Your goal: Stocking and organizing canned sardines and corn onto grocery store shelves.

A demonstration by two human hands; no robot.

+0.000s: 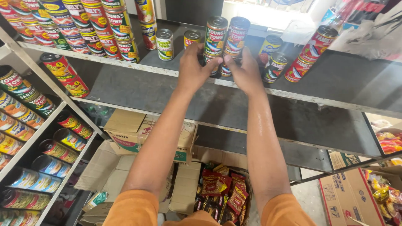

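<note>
Grey metal shelf [335, 79] spans the view, its front edge running left to right. Open cardboard box [142, 134] sits below it, snack packets [222, 188] beside. Left hand [193, 67] is closed around the green-and-red can [215, 39] near the shelf's front edge; right hand [245, 71] grips the red can [235, 37] — the two cans touch, upright, stacked on lower cans. Small green can [164, 44] stands just left, apart.

Stacked red cans [96, 25] top left — cardboard boxes [138, 134] below w/ snack packets [222, 188] — grey shelf [335, 79].
</note>
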